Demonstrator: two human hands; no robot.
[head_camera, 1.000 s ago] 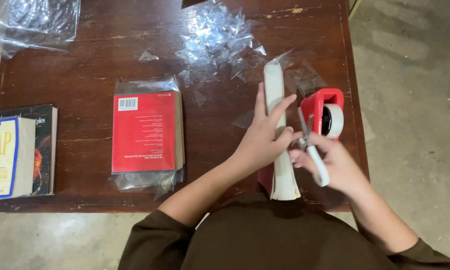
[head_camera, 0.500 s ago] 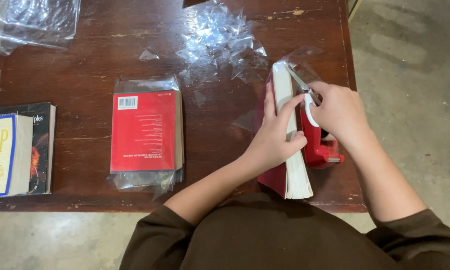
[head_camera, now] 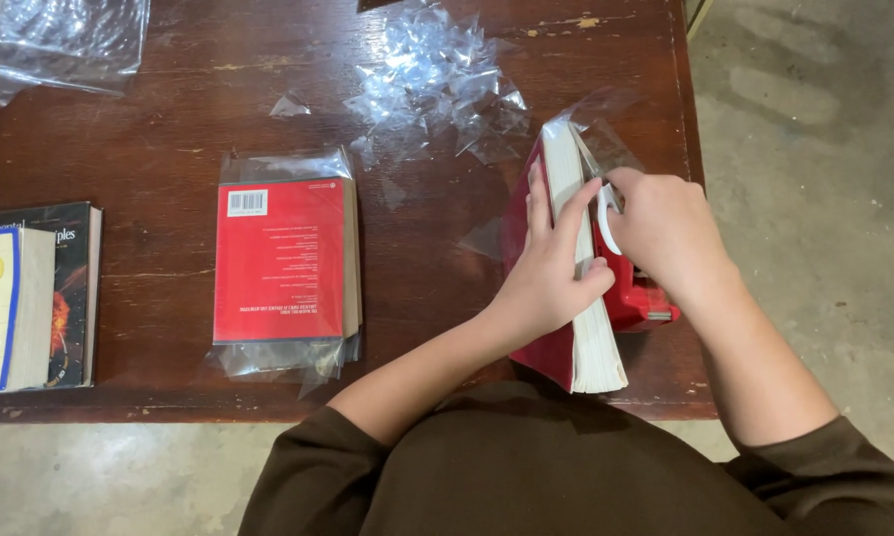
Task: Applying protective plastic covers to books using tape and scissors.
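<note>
**Tape dispenser moving up along the book's edge, wrap being taped**

The right hand (head_camera: 665,233) is gripping the red tape dispenser (head_camera: 637,298), fingers clenched on its white handle, and pressing it against the page edge of the red book (head_camera: 578,248), which is standing on edge at the right side of the worktop (head_camera: 169,109). The left hand (head_camera: 546,278) is clamping the book upright, fingers spread over the top with clear plastic wrap (head_camera: 606,124) around it. Versus a second ago, the dispenser is no longer lifted clear near the body; it is now sitting low beside the book and the hand is further up, so taping looks underway. A wrapped red book (head_camera: 283,263), loose plastic scraps (head_camera: 437,84) and stacked books (head_camera: 30,293) are lying unchanged
</note>
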